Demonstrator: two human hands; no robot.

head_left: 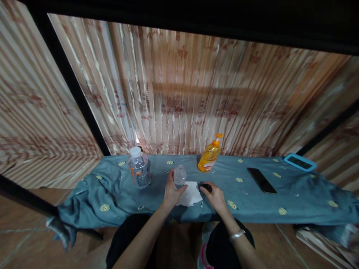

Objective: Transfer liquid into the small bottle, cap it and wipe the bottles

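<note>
— Two hands are at work in the head view. What does each one hold?

— The left hand (171,191) is around a small clear bottle (180,176); its fingers are curled on the bottle, and it stands upright at the edge of a white tissue (191,194). The right hand (213,195) covers a small dark object (206,186), fingers pressed together over it. I cannot tell what this object is; possibly it is the cap.

— Why is the bottle held like this?

— I think the grip keeps it steady and upright on the soft cloth, and the tissue is there to catch drops.

— And around the hands?

— A larger water bottle (138,167) stands just to the left, near the left hand. An orange pump bottle (209,157) stands behind, near the curtain (196,93). A black phone (261,180) and a blue-framed tablet (300,162) lie well apart on the right.

— Is there room to move?

— Yes. The surface (112,194), covered in blue cloth, is narrow; its front edge is just before the wrists, and the cloth is bare between the right hand and the phone.
</note>
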